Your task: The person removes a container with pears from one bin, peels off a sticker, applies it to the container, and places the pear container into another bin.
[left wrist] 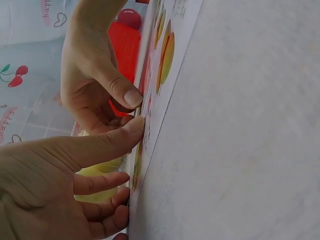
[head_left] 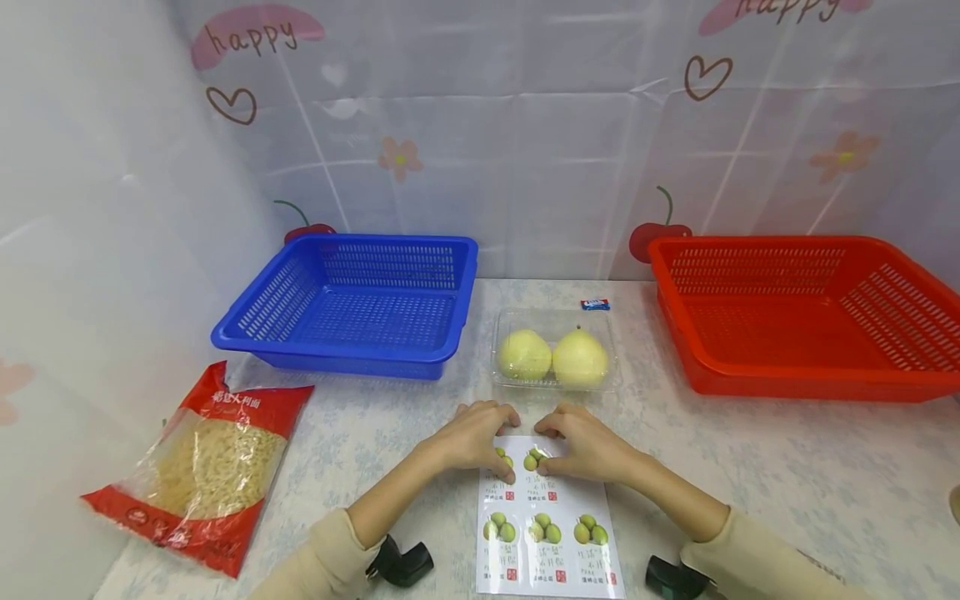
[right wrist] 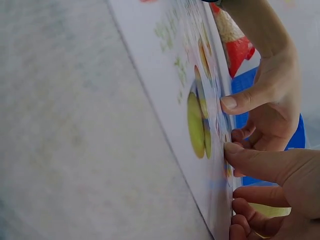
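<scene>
A white sticker sheet (head_left: 546,518) printed with pears and lettering lies in front of me, its near part flat on the table. My left hand (head_left: 474,437) bends over its far left part, thumb on the printed face and fingers curled at the far edge. Facing it, my right hand (head_left: 588,443) holds the far right part in the same way. The two thumbs (left wrist: 131,97) come close together near the far edge in the left wrist view. Just beyond the hands sits a clear plastic box (head_left: 555,317) with two yellow-green pears (head_left: 580,358) in it.
A blue basket (head_left: 345,346) stands at the back left, a red basket (head_left: 810,377) at the back right. At the left lies a red-trimmed pasta bag (head_left: 217,462). Behind the box is a small blue wrapped sweet (head_left: 596,305). A printed curtain (head_left: 510,142) closes off the back.
</scene>
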Demonstrator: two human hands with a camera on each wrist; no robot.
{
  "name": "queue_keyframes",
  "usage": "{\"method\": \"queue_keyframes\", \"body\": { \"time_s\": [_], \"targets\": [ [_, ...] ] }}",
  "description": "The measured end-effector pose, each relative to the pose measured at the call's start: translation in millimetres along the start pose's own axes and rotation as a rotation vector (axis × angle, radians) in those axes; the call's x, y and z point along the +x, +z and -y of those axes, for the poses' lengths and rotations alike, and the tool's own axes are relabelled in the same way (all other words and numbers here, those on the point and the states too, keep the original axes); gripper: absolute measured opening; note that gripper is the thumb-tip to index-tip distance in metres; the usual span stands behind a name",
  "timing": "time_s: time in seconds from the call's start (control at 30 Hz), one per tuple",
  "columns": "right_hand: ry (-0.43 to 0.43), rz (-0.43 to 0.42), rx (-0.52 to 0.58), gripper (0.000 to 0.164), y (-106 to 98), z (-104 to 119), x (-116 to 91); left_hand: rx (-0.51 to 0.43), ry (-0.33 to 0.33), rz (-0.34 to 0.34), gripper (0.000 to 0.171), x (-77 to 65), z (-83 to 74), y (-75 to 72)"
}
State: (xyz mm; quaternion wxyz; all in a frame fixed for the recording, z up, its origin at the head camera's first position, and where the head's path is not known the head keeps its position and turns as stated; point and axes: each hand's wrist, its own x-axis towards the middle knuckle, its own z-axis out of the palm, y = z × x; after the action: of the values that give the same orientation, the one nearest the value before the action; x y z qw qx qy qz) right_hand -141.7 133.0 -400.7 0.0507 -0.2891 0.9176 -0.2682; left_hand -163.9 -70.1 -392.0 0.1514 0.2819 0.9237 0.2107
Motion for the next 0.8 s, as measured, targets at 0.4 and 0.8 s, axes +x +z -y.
{"method": "queue_keyframes", "body": {
  "time_s": [0.4,0.8],
  "targets": [
    [0.001,-0.023,-0.005,0.036,2.0,-0.4,0.2,-0.022,0.025,-0.01,0.042,2.7,-0.5,-0.9],
    [0.028,-0.148,-0.001,0.033,6.8,1.2,-5.8,-0.143,0.073,0.029,0.036,4.1,2.8,-2.7]
  ]
}}
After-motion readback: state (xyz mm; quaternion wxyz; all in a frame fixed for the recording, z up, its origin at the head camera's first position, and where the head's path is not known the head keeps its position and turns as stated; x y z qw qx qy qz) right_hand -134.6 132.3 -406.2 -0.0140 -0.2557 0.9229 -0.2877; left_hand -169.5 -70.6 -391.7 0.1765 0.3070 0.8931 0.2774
